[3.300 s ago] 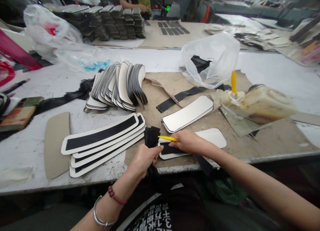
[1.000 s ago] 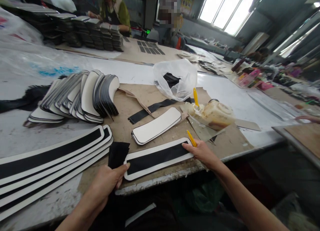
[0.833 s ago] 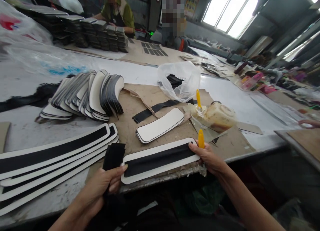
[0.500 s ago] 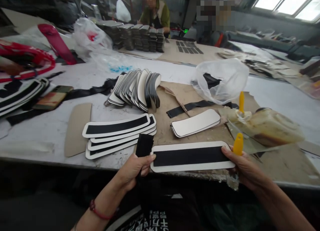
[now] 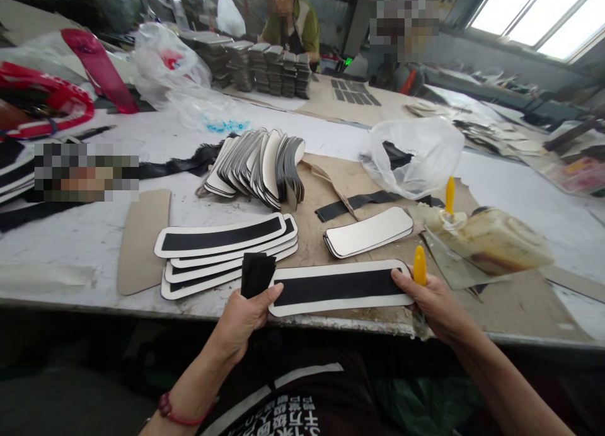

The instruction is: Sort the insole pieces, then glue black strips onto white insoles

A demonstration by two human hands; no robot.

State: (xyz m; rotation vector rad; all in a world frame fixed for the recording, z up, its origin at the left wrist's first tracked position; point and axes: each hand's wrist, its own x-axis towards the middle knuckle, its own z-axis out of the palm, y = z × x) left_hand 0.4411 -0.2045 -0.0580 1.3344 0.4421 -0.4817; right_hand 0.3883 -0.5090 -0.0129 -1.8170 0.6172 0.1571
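Between my hands, at the table's front edge, is a long white panel with rounded corners and a black strip down its middle point(image 5: 340, 288). My left hand point(image 5: 248, 313) pinches its left end and also grips a bundle of black strips point(image 5: 258, 273). My right hand point(image 5: 432, 300) has its thumb on the panel's right end and holds a yellow-handled tool point(image 5: 420, 266), its lower end hidden. Just left lies a fanned stack of white panels with black strips point(image 5: 222, 237). Plain white panels point(image 5: 368, 231) lie behind the held one.
A row of curved panels point(image 5: 258, 165) stands mid-table. To the right are a plastic bag point(image 5: 416, 155) and a tilted, yellowish glue container point(image 5: 505, 237) with another yellow handle point(image 5: 450, 195). A beige panel point(image 5: 144, 240) lies left. Across the table a person point(image 5: 295, 23) sits behind stacked pieces point(image 5: 269, 67).
Both hands have shifted left together with the panel, the black strips and the yellow-handled tool. The view has tilted slightly. My grip looks the same.
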